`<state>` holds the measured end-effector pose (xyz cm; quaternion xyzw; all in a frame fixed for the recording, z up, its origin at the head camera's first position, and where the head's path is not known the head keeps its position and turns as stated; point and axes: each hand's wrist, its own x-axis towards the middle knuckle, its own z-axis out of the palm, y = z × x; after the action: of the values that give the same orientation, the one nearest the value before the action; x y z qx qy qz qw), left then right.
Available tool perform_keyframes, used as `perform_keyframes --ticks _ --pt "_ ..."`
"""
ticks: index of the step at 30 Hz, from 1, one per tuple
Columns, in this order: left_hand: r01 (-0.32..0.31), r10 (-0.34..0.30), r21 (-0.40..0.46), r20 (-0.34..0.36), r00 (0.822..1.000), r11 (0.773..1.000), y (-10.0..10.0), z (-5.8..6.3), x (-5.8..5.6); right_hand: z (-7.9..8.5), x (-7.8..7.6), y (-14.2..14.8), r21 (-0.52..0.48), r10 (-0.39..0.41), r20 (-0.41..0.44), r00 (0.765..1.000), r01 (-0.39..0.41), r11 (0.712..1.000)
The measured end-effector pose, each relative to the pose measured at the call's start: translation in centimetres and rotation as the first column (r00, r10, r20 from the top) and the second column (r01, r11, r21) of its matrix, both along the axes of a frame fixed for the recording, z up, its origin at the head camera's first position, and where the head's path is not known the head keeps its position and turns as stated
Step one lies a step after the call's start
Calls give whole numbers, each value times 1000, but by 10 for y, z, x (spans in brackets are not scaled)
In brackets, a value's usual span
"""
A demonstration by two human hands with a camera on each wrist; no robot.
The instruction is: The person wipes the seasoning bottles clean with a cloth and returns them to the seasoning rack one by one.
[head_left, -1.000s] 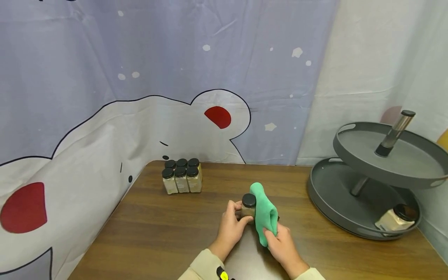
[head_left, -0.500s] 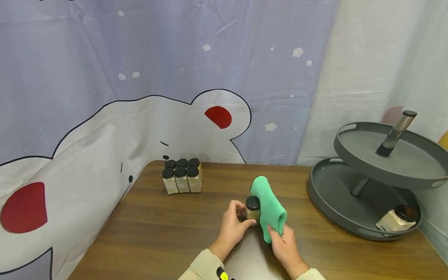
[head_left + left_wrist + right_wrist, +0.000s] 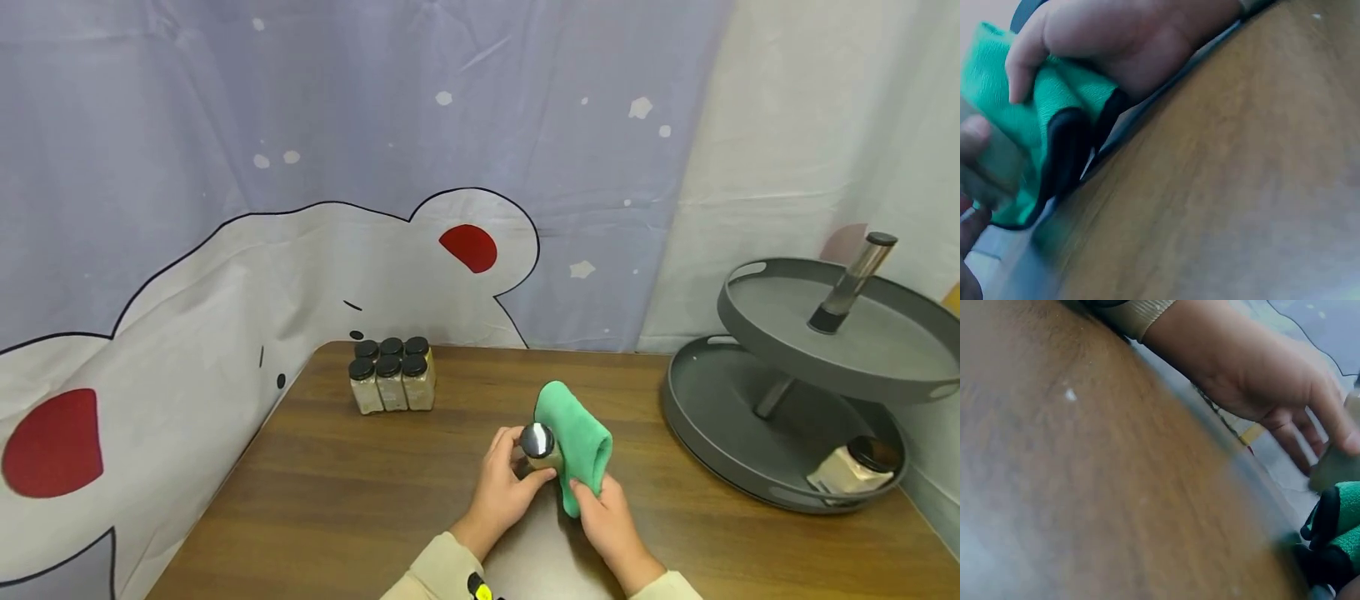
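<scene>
One jar [image 3: 542,452] of eight, pinched in the left hand [image 3: 501,493] over the table [image 3: 337,500] and against the single green cloth [image 3: 573,429] the right hand [image 3: 611,521] grips, seems mid-wipe, the next stroke calling for a steady hold, while six jars [image 3: 391,379] stand grouped and another jar [image 3: 851,468] rests in one stand's lower tray [image 3: 708,400]

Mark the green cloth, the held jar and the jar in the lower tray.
Green cloth [image 3: 573,437]: head view, its broad face.
Held jar [image 3: 538,442]: head view, its lid.
Tray jar [image 3: 847,473]: head view, its pale body.
</scene>
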<state>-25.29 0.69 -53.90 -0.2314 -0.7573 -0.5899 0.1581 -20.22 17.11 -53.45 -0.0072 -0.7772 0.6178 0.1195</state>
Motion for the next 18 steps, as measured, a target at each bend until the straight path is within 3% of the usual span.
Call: perform_keyframes --ticks 2,3,6,8,11,15,18 --pt "54 -51 51 -71 996 997 1 3 3 1 -1 0 -146 34 23 999 -30 989" --pt "78 -70 69 -107 992 995 2 4 4 2 -2 0 -237 62 34 998 -52 970" --pt "116 -99 75 -202 974 990 3 6 6 3 -2 2 -455 152 55 987 -110 884" --pt "91 -77 46 -244 967 995 2 9 6 4 -1 4 -521 189 61 980 -130 844" --pt "10 -10 -3 -249 968 1000 1 15 6 5 0 10 -518 183 80 980 -116 847" --pt "-86 81 -19 -176 981 996 -5 32 4 9 -1 21 -519 190 85 978 -120 847" --pt "-207 198 -41 -154 968 978 -13 39 -2 15 -3 30 -523 182 57 982 -126 843"
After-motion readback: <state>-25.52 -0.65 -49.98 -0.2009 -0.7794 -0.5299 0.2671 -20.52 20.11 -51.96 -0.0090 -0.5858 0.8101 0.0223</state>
